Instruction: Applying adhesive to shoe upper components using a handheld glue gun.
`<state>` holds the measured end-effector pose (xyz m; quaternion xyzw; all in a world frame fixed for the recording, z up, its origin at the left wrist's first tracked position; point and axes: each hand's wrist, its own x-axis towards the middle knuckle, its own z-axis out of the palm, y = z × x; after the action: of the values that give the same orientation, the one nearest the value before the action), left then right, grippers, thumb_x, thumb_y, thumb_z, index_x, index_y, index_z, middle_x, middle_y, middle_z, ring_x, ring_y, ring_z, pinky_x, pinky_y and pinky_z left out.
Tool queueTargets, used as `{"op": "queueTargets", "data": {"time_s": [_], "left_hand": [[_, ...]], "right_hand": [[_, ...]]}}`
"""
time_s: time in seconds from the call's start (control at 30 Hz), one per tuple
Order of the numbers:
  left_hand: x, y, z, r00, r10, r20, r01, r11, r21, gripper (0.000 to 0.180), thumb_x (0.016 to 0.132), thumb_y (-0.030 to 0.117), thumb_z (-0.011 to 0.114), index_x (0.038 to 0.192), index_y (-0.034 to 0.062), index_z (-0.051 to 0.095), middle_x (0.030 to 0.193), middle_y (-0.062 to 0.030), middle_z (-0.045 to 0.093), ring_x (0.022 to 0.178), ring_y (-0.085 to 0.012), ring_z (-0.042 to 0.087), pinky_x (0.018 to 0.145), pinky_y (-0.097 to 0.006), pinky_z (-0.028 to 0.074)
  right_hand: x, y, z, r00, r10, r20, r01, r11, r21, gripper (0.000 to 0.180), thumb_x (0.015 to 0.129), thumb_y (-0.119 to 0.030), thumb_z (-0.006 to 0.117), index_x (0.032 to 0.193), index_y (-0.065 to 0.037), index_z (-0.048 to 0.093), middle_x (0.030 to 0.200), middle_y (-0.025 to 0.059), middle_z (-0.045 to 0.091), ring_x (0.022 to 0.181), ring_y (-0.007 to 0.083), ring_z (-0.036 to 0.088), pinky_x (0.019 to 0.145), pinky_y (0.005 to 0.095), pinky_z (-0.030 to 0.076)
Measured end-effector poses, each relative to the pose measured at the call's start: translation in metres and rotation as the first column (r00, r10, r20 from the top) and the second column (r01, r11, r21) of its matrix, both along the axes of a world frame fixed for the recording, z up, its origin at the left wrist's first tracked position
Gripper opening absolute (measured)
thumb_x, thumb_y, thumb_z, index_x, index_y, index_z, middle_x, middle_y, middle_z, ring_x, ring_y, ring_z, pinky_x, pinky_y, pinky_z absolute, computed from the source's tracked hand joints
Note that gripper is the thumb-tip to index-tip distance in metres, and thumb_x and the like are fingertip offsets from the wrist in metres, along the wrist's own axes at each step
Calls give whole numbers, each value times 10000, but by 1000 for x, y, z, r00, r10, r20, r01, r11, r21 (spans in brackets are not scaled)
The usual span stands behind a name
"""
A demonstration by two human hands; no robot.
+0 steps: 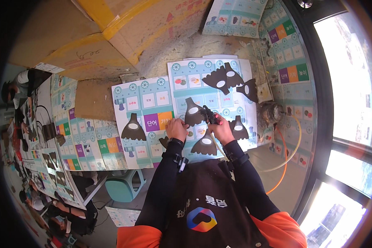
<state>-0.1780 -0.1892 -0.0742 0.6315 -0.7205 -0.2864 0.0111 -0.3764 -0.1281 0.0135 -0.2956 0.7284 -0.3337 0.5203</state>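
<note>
A black hand tool (211, 115), shaped like a small spray gun, is gripped in my right hand (221, 129). A pale hose hangs below that hand. The tool's front end is over the right edge of a dark cut-out piece (193, 110) with a scalloped edge and a pale oval. My left hand (177, 129) has bent fingers at the lower left edge of this piece. Similar dark pieces lie around: one (133, 129) at the left, one (205, 144) just below, one (239, 129) to the right, and several (221, 83) overlapping farther off.
Printed light-blue sheets (158, 96) cover the worktable. Big cardboard boxes (111, 25) stand beyond it. At the right are a round, dirty metal part (270, 112), an orange hose (284, 159) and a window frame (318, 124). A green stool (122, 188) and other people (18, 89) are at the left.
</note>
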Motion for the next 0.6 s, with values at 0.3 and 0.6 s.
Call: {"op": "queueTargets", "data": {"time_s": [0.3, 0.6], "left_hand": [[1, -1, -1, 1000, -1, 13, 2, 1000, -22, 203, 774, 297, 807, 865, 138, 721, 956, -66, 655, 1028, -290, 606, 891, -473, 430], [-24, 15, 5, 993, 38, 107, -17, 981, -193, 374, 766, 302, 829, 998, 84, 633, 988, -89, 619, 1012, -312, 605, 864, -461, 464]], "right_hand": [[-9, 5, -8, 996, -25, -87, 19, 998, -61, 275, 764, -68, 583, 1025, 1, 632, 727, 157, 654, 674, 271, 646, 686, 375, 501], [5, 5, 18, 993, 61, 101, -64, 998, 26, 308, 731, -76, 655, 1022, 24, 643, 808, 143, 695, 712, 229, 661, 684, 358, 525]]}}
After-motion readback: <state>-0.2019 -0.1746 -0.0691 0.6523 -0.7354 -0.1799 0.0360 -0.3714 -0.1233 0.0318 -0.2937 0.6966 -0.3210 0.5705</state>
